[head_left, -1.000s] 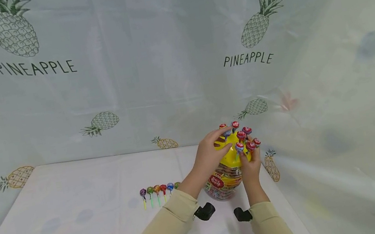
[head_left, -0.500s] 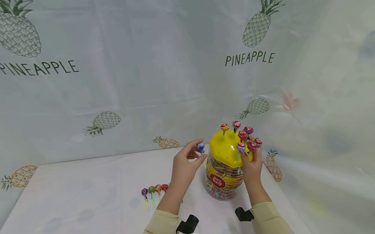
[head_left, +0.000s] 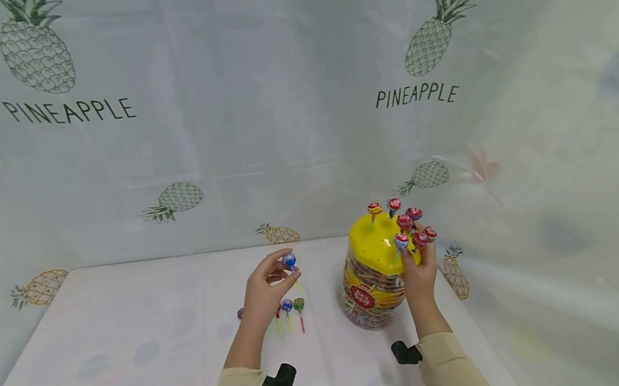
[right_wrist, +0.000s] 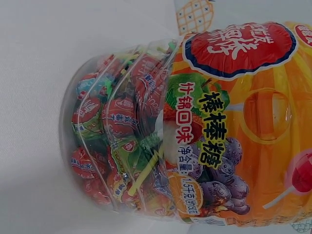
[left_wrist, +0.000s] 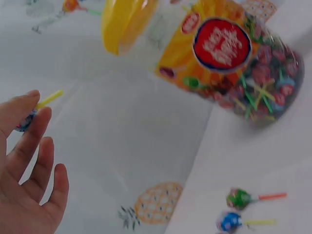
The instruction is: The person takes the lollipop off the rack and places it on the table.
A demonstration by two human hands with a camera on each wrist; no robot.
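Note:
Between thumb and fingertips my left hand pinches a blue-wrapped lollipop, its yellow stick showing in the left wrist view. It is left of the big clear candy jar, apart from it. The jar is full of wrapped lollipops and has a yellow lid. Several lollipops stand upright in the lid, mostly at its right side. My right hand grips the lid's right edge; its far fingers are partly hidden behind the lollipops. Below my left hand lies a row of lollipops, including a green one.
A blue lollipop lies beside the green one; my left hand and forearm cover part of the row. The white table meets a pineapple-print curtain at the back and right.
My left hand has drawn away from the jar's lid to the left, carrying the blue lollipop, and now hovers above the row. My right hand stays at the lid.

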